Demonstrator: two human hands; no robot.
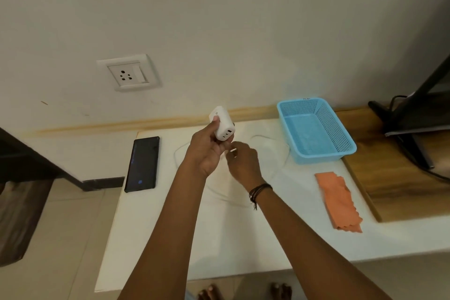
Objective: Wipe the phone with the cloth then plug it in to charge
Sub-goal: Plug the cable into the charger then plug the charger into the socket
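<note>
Bare toes (210, 293) show at the near edge, below the white table (194, 246).

Both forearms extend over the table and the hands meet above its middle, close together.

- Right hand (243, 163): a dark corded band (258, 191) sits on the wrist. The fingers are curled inward, and the thumb and fingertips pinch the small metal connector (233, 150) of the white cable (288, 151). The connector tip sits just below the charger. Whether it touches the charger cannot be told.
- Left hand (205, 148): the fingers and thumb are wrapped round the white charger (222, 126) and hold it clear of the table. The port face is turned toward the right hand.

The cable lies in loose loops on the table around both hands.

The orange cloth (339, 202) lies flat to the right, near the table edge beside a wooden board (401, 178). The phone (142, 164) lies flat near the left edge, screen dark, well apart from both hands.

Farther back, a blue basket (345, 146) stands by the wall. A dark screen stand (409, 117) rests on the wooden board. A wall socket (129, 73) is mounted above the phone.
</note>
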